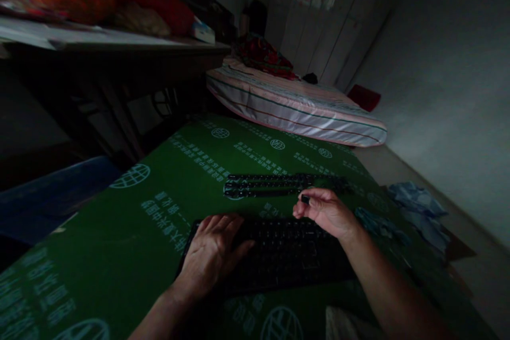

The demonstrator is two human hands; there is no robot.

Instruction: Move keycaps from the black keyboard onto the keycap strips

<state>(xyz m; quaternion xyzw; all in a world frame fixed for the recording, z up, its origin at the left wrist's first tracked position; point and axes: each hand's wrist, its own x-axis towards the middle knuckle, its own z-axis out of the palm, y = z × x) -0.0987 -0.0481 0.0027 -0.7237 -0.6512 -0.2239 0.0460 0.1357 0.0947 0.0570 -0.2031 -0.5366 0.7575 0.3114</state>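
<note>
A black keyboard (274,260) lies on a green printed board (131,223) in front of me. My left hand (213,244) rests on the keyboard's left end, its fingers stretched out and the thumb apart. Above the keyboard's far edge, my right hand (322,210) pinches a small black keycap (305,199) between thumb and fingertips. Just beyond, loose black keycaps (258,185) lie lined up in rows on the board. The left end of the keyboard is partly hidden under my left hand.
A crumpled bluish cloth (382,226) lies right of the keyboard, and a pale cloth (342,324) sits at the near edge. Beyond the board is a striped mattress (295,106). A table (119,45) loaded with bags stands at the left, above a blue container (59,191).
</note>
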